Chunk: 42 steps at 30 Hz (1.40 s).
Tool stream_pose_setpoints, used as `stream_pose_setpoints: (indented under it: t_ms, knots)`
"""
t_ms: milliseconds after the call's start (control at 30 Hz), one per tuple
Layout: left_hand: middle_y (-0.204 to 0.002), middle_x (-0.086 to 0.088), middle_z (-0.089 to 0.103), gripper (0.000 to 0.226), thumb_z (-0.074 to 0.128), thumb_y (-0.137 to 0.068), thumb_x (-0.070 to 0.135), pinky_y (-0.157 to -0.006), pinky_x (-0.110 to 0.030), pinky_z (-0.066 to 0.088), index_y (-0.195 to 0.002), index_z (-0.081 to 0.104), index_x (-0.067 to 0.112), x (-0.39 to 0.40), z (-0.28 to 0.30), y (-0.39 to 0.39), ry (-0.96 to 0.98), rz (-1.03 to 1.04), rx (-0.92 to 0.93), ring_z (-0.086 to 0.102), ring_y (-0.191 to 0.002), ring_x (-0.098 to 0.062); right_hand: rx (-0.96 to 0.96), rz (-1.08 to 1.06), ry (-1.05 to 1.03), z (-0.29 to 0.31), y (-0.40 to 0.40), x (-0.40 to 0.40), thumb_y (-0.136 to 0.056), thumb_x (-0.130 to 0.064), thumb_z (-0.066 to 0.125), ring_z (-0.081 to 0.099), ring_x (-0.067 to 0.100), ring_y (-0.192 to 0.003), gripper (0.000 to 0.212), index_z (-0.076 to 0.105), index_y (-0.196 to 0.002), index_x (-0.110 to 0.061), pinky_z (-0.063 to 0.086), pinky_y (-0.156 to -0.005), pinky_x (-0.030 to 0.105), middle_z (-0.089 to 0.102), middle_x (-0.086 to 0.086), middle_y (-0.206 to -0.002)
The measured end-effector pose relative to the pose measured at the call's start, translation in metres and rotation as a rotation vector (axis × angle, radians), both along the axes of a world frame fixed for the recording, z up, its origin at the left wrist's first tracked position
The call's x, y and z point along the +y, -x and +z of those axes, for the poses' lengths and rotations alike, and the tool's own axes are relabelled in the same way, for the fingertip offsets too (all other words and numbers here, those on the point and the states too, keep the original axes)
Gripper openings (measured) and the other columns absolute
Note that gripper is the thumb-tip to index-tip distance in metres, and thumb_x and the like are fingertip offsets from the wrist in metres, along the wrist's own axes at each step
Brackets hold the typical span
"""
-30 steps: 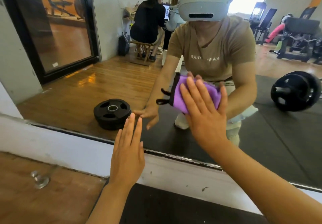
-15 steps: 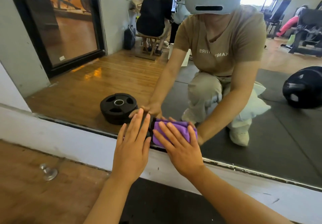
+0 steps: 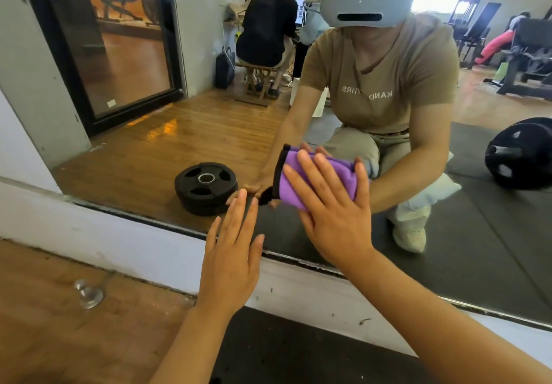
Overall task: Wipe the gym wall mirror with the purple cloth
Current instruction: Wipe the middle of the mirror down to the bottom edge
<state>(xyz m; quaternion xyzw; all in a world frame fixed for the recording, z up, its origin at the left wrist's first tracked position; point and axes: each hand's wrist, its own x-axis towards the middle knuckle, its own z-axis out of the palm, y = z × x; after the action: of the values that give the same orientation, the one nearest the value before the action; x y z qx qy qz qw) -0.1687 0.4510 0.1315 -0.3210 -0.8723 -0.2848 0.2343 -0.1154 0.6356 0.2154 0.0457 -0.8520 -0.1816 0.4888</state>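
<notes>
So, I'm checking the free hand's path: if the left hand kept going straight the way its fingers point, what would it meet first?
Probably the mirror: the left hand points up and forward at the glass, fingertips already near it, though contact is unclear.

The mirror [image 3: 134, 156] shows a person in a tan shirt [image 3: 379, 67]. White letters [image 3: 366, 94] run across the chest, and they are backwards because of the mirror. One end shows "KAND" and the other end shows "TIIRS" or close to it. The middle letters are too blurry to read. No other words or numbers can be read.
</notes>
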Motion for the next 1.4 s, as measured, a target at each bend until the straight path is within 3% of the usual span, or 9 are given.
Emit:
stream_pose_setpoints:
  t_ms: [233,367,500,700,800,1033,1167,1267,1400]
  knots:
    - [-0.166,0.007,0.0,0.063,0.032,-0.101,0.044,-0.117,-0.049,0.029,-0.157,0.02,0.017,0.012,0.006,-0.014,-0.096,0.023,-0.087,0.014,-0.151,-0.015,-0.027,-0.069,-0.11,-0.004,0.001,0.007,-0.101,-0.034,0.054,0.012,0.022,-0.152,0.058,0.036,-0.155,-0.025,-0.004,-0.123,0.054,0.019,0.004,-0.165]
    - [-0.166,0.007,0.003,0.063,0.028,-0.101,0.046,-0.116,-0.049,0.031,-0.158,0.014,0.023,0.015,0.008,-0.023,-0.098,0.054,-0.104,0.015,-0.15,-0.014,-0.353,-0.135,-0.312,-0.045,-0.022,0.027,-0.079,-0.025,0.077,-0.009,0.023,-0.155,0.103,0.014,-0.159,-0.024,-0.013,-0.122,0.052,-0.01,0.004,-0.168]
    - [-0.165,0.005,0.01,0.063,0.026,-0.101,0.049,-0.117,-0.042,0.025,-0.157,0.017,0.022,0.017,0.018,-0.035,-0.005,0.052,-0.077,0.012,-0.15,-0.01,-0.535,-0.167,-0.437,-0.052,-0.044,0.046,-0.076,-0.023,0.077,-0.012,0.024,-0.154,0.107,0.01,-0.16,-0.022,-0.018,-0.121,0.049,-0.009,0.003,-0.167]
    - [-0.161,0.0,0.028,0.06,0.029,-0.101,0.046,-0.115,-0.038,0.03,-0.152,0.036,0.015,0.022,0.055,-0.068,0.042,0.065,-0.061,0.024,-0.147,-0.012,-0.499,0.031,-0.418,0.01,-0.063,0.062,-0.051,-0.029,0.096,0.054,0.021,-0.133,0.095,0.059,-0.137,-0.018,0.006,-0.119,0.043,0.056,0.001,-0.144]
    - [-0.157,0.0,0.035,0.058,0.032,-0.101,0.045,-0.113,-0.035,0.032,-0.149,0.04,0.015,0.028,0.084,-0.087,0.039,0.063,-0.069,0.031,-0.144,-0.013,-0.51,0.087,-0.309,0.048,-0.078,0.072,-0.044,-0.021,0.098,0.063,0.023,-0.121,0.09,0.068,-0.129,-0.018,0.025,-0.108,0.046,0.065,0.003,-0.134]
    - [-0.151,-0.001,0.045,0.058,0.029,-0.102,0.049,-0.112,-0.037,0.034,-0.147,0.042,0.015,0.045,0.224,-0.141,0.049,0.026,-0.12,0.039,-0.14,-0.014,-0.581,0.129,-0.127,0.173,-0.139,0.08,-0.042,-0.022,0.1,0.065,0.024,-0.119,0.092,0.069,-0.128,-0.02,0.04,-0.107,0.046,0.066,0.003,-0.132]
    - [-0.146,-0.003,0.051,0.058,0.029,-0.102,0.051,-0.111,-0.041,0.037,-0.144,0.045,0.014,0.056,0.341,-0.17,0.053,-0.002,-0.123,0.045,-0.136,-0.018,-0.523,0.119,-0.025,0.275,-0.168,0.098,-0.059,-0.025,0.095,0.067,0.025,-0.113,0.066,0.072,-0.121,-0.017,0.032,-0.101,0.045,0.069,0.004,-0.127]
    - [-0.139,-0.005,0.056,0.062,0.025,-0.102,0.054,-0.111,-0.041,0.035,-0.14,0.05,0.013,0.071,0.437,-0.191,0.031,-0.024,-0.121,0.049,-0.132,-0.02,-0.386,0.164,0.061,0.364,-0.189,0.114,-0.093,-0.036,0.064,0.069,0.024,-0.107,0.032,0.074,-0.115,-0.016,0.033,-0.098,0.044,0.071,0.003,-0.12]
    - [-0.135,-0.004,0.059,0.061,0.023,-0.103,0.054,-0.113,-0.037,0.03,-0.137,0.053,0.012,0.101,0.564,-0.218,0.005,-0.078,-0.095,0.049,-0.131,-0.019,-0.317,0.163,0.101,0.484,-0.218,0.14,-0.102,-0.049,0.04,0.069,0.022,-0.104,0.049,0.075,-0.11,-0.017,0.035,-0.098,0.042,0.072,0.0,-0.115]
